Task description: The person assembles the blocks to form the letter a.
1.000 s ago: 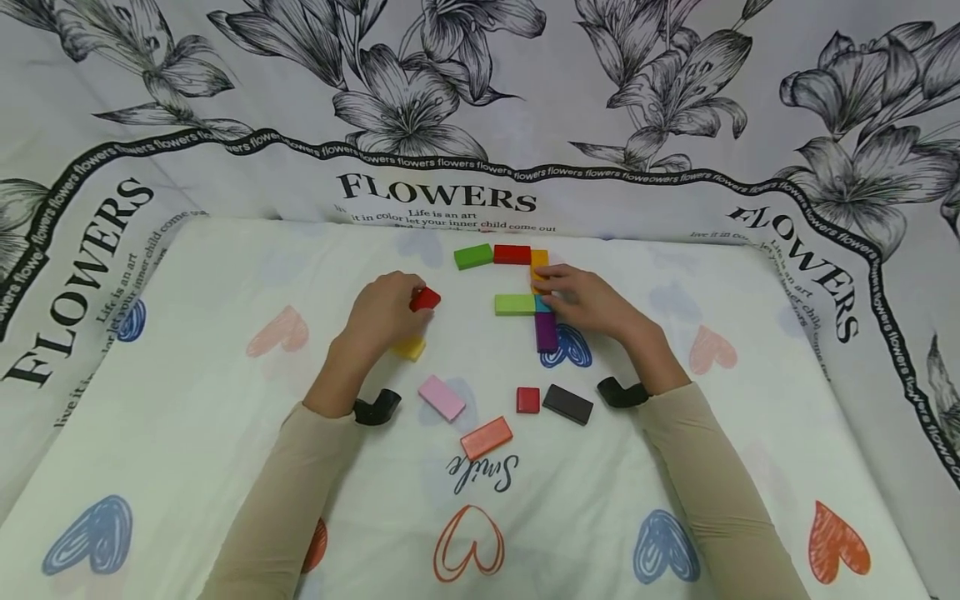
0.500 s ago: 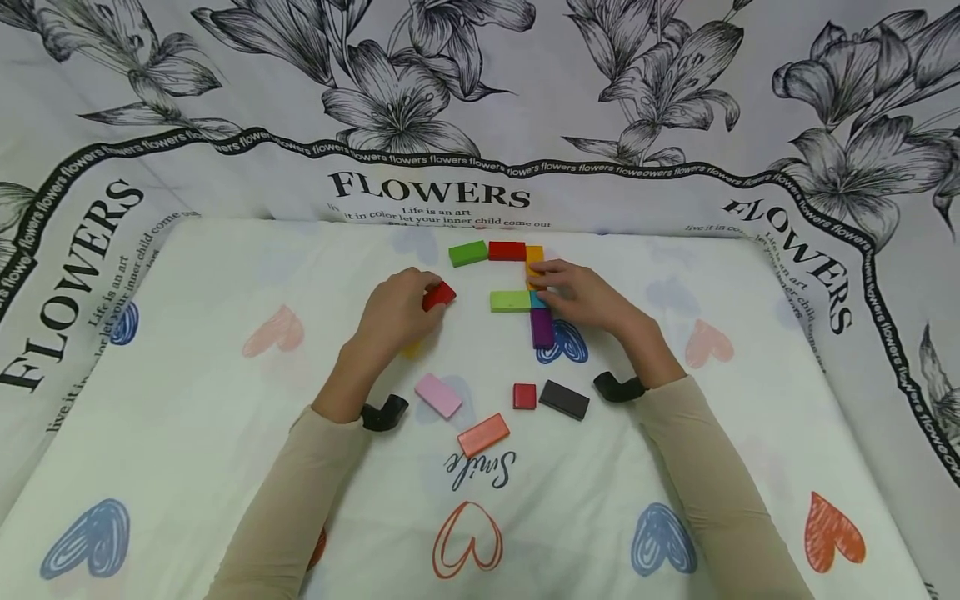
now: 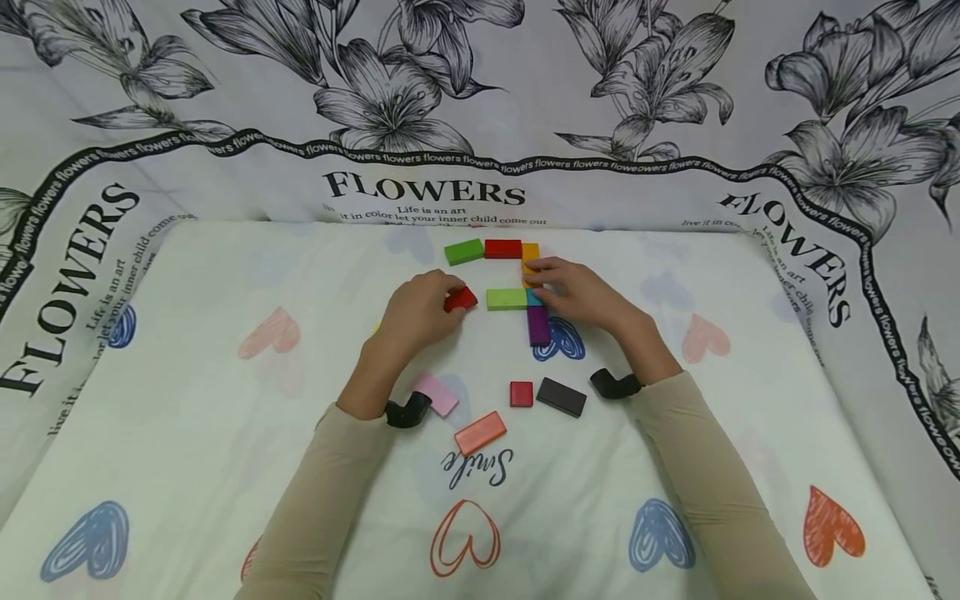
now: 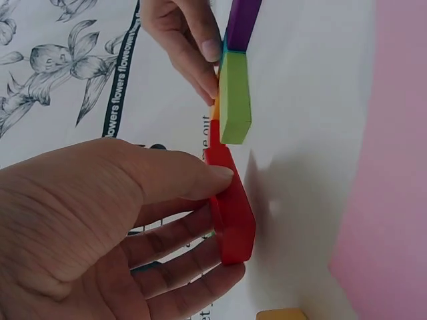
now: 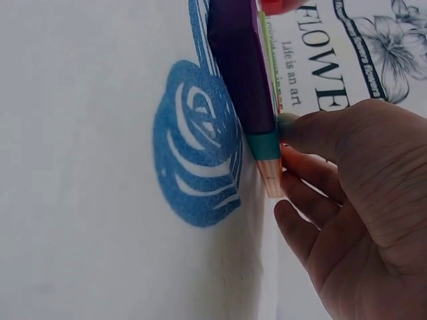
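My left hand [image 3: 422,312] pinches a red block [image 4: 235,213] between thumb and fingers, left of the light green block [image 3: 506,299]. My right hand [image 3: 583,292] lies at the right side of the joined blocks. Its thumb touches the small blue block [image 5: 264,146], and its fingers rest against the orange block [image 3: 530,254]. A purple block [image 3: 537,327] extends from the blue one toward me. Beyond the left hand, a second red block [image 3: 503,249] meets the orange one, with a green block [image 3: 464,252] at its left end.
Nearer me lie a small red block [image 3: 521,394], a black block [image 3: 562,397], an orange-red block [image 3: 481,433] and a pink block [image 3: 442,397], partly covered by the left wrist's camera mount [image 3: 408,411]. A yellow block [image 4: 281,315] is mostly hidden behind the left hand.
My left hand has carried the red block rightward, closer to the light green block. The right hand stays at the blue and orange blocks. The whole head view has shifted slightly.
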Action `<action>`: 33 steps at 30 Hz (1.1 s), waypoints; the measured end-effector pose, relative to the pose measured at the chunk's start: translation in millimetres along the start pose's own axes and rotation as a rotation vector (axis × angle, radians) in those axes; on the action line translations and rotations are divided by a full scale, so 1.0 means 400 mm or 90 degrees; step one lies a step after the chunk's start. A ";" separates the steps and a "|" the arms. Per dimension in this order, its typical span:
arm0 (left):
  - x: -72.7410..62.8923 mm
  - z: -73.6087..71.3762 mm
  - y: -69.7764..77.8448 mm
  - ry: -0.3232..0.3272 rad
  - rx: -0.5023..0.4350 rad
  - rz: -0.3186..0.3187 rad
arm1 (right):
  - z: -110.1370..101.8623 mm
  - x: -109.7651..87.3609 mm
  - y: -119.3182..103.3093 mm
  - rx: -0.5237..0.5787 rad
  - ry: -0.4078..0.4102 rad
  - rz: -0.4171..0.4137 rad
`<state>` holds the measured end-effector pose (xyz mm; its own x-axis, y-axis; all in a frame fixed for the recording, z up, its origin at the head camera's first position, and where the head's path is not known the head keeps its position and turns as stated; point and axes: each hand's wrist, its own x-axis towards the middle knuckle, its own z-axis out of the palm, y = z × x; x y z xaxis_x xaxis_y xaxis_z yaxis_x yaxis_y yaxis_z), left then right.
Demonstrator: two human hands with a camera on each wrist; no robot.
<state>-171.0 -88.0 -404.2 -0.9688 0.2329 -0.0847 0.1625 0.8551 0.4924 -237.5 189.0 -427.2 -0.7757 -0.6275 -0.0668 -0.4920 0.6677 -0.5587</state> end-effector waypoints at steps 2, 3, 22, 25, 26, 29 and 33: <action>0.005 0.007 0.004 -0.002 0.007 0.007 | 0.000 -0.002 0.003 0.000 0.000 0.000; 0.008 0.010 0.006 -0.001 0.008 0.010 | -0.001 -0.003 0.004 0.000 0.002 0.001; 0.016 0.028 0.028 -0.026 0.025 0.022 | 0.008 0.001 0.003 0.004 0.007 0.023; 0.016 0.030 0.027 -0.023 0.029 0.026 | 0.007 0.000 0.003 0.004 0.006 0.025; 0.016 0.031 0.027 -0.022 0.030 0.027 | 0.006 0.000 0.002 0.005 0.006 0.025; 0.017 0.031 0.025 -0.022 0.034 0.027 | 0.006 0.002 0.003 0.005 0.004 0.023; 0.017 0.029 0.027 -0.030 0.037 0.024 | 0.006 0.000 0.002 0.011 0.006 0.023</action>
<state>-173.6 -71.9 -409.5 -0.9523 0.2854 -0.1084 0.2101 0.8704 0.4452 -237.1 188.5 -429.8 -0.7967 -0.5990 -0.0802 -0.4560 0.6829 -0.5707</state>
